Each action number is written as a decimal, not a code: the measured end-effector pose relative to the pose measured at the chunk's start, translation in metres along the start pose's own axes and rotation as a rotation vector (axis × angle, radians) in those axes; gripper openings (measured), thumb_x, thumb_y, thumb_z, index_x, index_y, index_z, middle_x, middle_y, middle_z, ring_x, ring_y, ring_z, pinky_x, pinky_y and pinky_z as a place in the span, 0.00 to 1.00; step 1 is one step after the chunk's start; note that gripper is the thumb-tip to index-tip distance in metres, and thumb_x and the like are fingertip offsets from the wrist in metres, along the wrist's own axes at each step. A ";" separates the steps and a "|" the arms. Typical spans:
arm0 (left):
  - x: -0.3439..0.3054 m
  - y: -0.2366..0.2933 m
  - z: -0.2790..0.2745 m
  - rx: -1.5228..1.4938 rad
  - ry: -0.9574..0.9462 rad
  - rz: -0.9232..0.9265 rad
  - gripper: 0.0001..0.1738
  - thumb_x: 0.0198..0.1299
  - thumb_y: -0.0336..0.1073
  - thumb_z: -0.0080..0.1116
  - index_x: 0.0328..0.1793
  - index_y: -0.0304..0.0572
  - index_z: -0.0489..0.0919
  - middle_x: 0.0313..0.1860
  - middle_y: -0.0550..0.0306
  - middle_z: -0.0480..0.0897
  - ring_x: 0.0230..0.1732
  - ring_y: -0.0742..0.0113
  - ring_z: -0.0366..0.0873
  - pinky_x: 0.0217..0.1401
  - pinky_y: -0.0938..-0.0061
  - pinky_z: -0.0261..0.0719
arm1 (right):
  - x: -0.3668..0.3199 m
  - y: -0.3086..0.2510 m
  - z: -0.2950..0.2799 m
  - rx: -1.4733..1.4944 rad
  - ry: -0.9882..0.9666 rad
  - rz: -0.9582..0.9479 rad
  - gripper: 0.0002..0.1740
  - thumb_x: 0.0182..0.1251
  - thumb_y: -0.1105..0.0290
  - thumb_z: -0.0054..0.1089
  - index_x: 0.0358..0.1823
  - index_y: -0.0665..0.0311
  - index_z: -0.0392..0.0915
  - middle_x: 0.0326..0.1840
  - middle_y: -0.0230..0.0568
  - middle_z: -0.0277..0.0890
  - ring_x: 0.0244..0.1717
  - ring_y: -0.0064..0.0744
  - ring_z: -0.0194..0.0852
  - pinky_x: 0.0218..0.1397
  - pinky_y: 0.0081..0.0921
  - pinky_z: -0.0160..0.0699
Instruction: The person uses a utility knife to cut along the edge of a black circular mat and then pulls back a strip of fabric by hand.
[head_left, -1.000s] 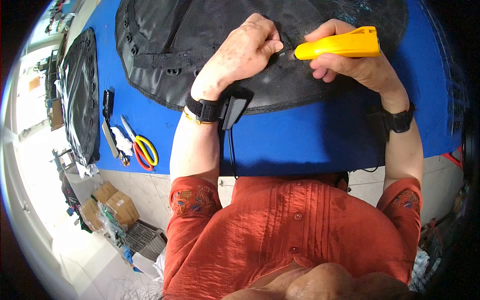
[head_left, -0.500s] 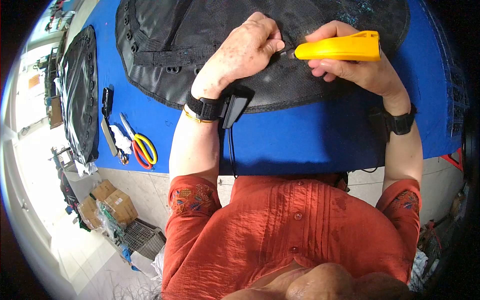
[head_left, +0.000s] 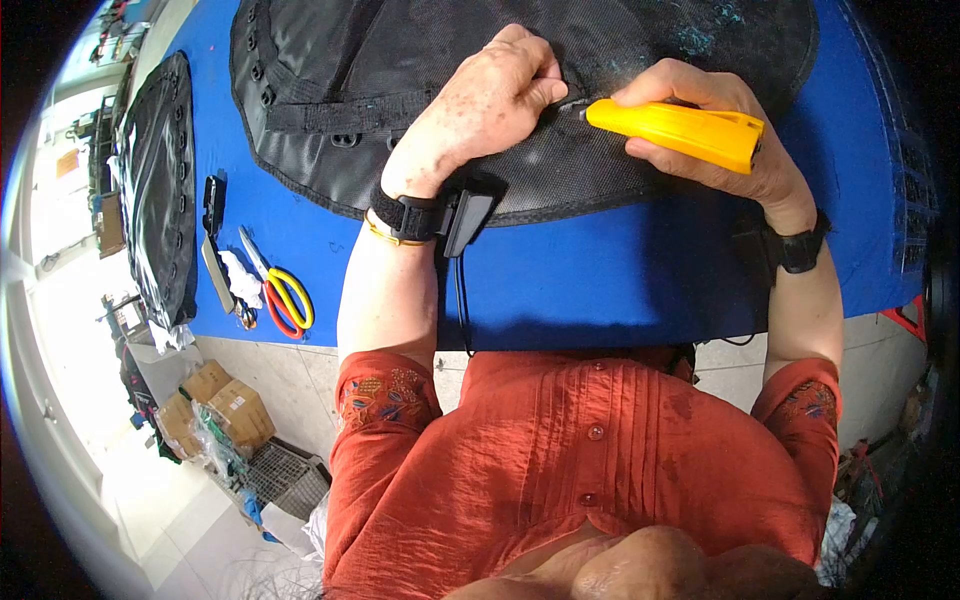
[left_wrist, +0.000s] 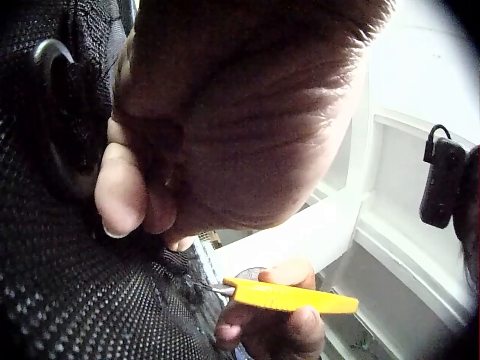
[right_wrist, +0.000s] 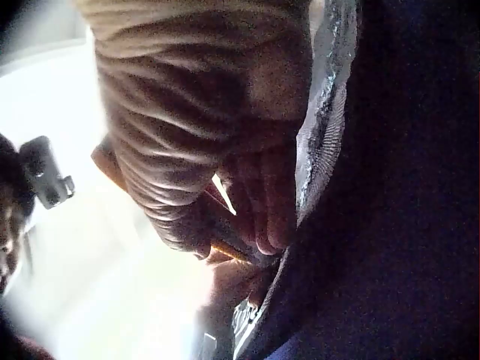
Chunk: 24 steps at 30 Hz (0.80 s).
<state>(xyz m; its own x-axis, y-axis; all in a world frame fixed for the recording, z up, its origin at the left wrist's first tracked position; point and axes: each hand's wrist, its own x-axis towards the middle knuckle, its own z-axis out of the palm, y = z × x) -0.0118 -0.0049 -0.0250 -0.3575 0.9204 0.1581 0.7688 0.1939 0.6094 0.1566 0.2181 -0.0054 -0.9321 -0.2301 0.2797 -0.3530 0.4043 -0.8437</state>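
Black mesh fabric (head_left: 560, 180) lies over the blue table. My left hand (head_left: 480, 110) pinches the fabric near its middle, fingers curled; in the left wrist view its fingertips (left_wrist: 124, 195) press against the mesh. To its right, my right hand (head_left: 725, 135) grips a yellow-handled tool (head_left: 680, 130), its short metal tip pointing left at the fabric close to the left fingertips. The left wrist view also shows the yellow tool (left_wrist: 292, 296) with its thin metal tip at the mesh. In the right wrist view the right hand (right_wrist: 217, 142) is dark, and the tool's tip is hidden.
Scissors (head_left: 285, 295) with red and yellow handles lie on the blue table (head_left: 600, 280) at the left, beside a black-handled tool (head_left: 214, 205) and white scrap. Another black piece (head_left: 160, 190) lies at the far left edge. Cardboard boxes (head_left: 235, 410) stand below.
My right hand has tilted the yellow tool, so its rear end now sits lower and its tip slightly further left. My left hand has stayed nearly in place.
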 end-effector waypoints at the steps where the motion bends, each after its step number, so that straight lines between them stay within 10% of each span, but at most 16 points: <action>1: 0.000 -0.001 0.000 0.000 0.003 0.000 0.10 0.71 0.38 0.68 0.48 0.38 0.82 0.42 0.49 0.79 0.43 0.51 0.82 0.46 0.62 0.79 | 0.000 0.000 0.000 0.003 0.001 -0.007 0.15 0.71 0.67 0.75 0.53 0.63 0.83 0.49 0.35 0.87 0.50 0.28 0.86 0.58 0.25 0.82; 24: 0.000 -0.003 0.001 -0.003 0.005 0.000 0.12 0.70 0.39 0.68 0.48 0.38 0.83 0.43 0.48 0.79 0.43 0.49 0.82 0.47 0.61 0.79 | -0.002 0.005 -0.002 0.040 -0.001 0.045 0.16 0.70 0.67 0.76 0.54 0.63 0.82 0.51 0.36 0.86 0.54 0.29 0.85 0.62 0.25 0.79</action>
<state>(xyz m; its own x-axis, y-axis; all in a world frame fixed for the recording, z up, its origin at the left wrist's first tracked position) -0.0131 -0.0054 -0.0276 -0.3603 0.9186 0.1624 0.7672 0.1928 0.6117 0.1565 0.2221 -0.0099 -0.9468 -0.2131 0.2411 -0.3075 0.3786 -0.8730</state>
